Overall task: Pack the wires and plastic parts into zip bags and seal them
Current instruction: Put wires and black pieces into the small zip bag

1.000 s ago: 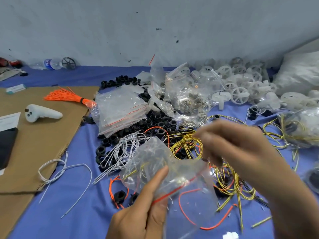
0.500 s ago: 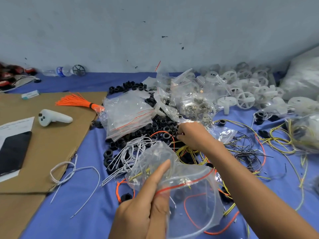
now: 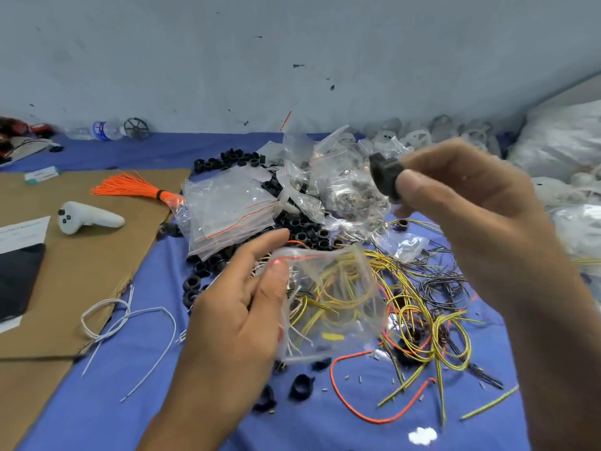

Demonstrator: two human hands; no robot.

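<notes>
My left hand (image 3: 234, 307) pinches the red-striped mouth of a clear zip bag (image 3: 328, 304), which holds yellow and white wire pieces and hangs open above the blue cloth. My right hand (image 3: 461, 203) is raised above and to the right of the bag, pinching a black plastic ring (image 3: 385, 177) between thumb and fingers. Loose yellow wires (image 3: 422, 320), black wires (image 3: 445, 284) and an orange wire (image 3: 374, 415) lie under and right of the bag. A heap of black rings (image 3: 305, 229) lies behind it.
A stack of empty zip bags (image 3: 227, 209) lies at centre. Filled bags (image 3: 344, 190) and white plastic wheels (image 3: 419, 138) sit at the back. Brown cardboard (image 3: 81, 262) at left carries a white controller (image 3: 87, 219), an orange wire bundle (image 3: 136, 190) and a dark tablet (image 3: 16, 278). White wires (image 3: 126, 317) lie at its edge.
My right hand has lifted from the heap of black rings, now holding one ring up near the bag's mouth. My left hand has turned the bag so its mouth faces up.
</notes>
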